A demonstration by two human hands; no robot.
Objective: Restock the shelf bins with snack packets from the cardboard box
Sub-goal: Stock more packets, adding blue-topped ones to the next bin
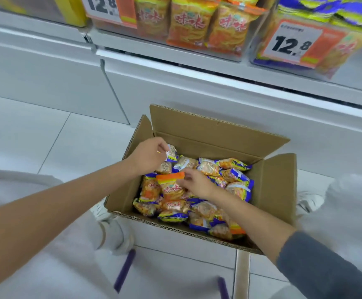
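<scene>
An open cardboard box stands on the floor in front of me, holding several orange and blue snack packets. My left hand is over the box's far left corner and pinches the top of a blue-edged packet. My right hand is in the middle of the box and grips an orange packet by its upper edge, held upright. Above, clear shelf bins hold orange packets and blue-and-yellow packets.
Price tags reading 12.8 hang on the bin fronts. The white shelf base runs behind the box. My knees in light trousers flank the box, with white shoes on the tiled floor. Purple cords hang near my lap.
</scene>
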